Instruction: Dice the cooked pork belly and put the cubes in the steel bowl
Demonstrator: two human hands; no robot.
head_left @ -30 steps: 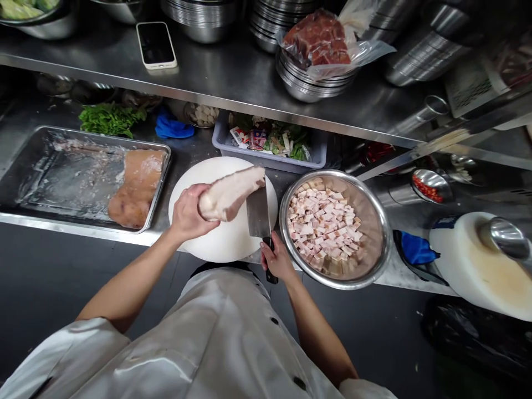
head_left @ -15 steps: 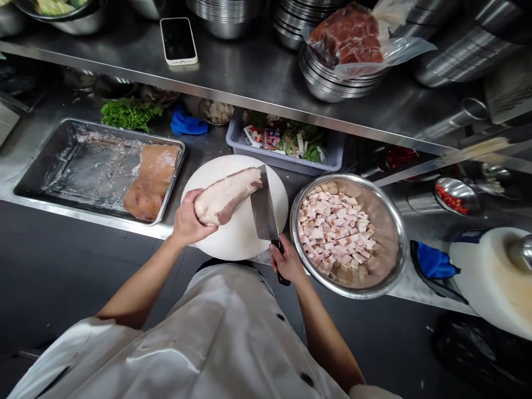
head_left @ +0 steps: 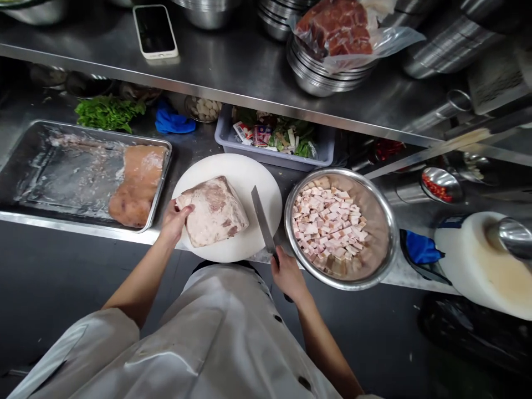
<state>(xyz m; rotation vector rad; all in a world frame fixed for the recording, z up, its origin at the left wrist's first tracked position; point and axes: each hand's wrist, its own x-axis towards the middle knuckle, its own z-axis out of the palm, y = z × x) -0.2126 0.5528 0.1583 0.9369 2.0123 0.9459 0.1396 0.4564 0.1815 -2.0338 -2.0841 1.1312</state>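
A thick slab of pork lies on the round white cutting board, its pale, mottled broad face up. My left hand grips the slab's left edge, thumb on top and fingers mostly hidden. In my right hand is a cleaver, held by its dark handle. Its blade is nearly edge-on to me, over the board's right side and apart from the meat. Close by on the right, a large steel bowl holds many diced pieces of pork.
On the left, a metal tray carries another piece of pork. Leafy greens, a blue cloth and a lavender bin stand behind the board. A steel shelf overhangs them, bearing a phone and bagged meat.
The pork slab has turned from its narrow side onto its broad face on the board. The cleaver has come away from the meat, its blade now almost edge-on. The view has shifted slightly.
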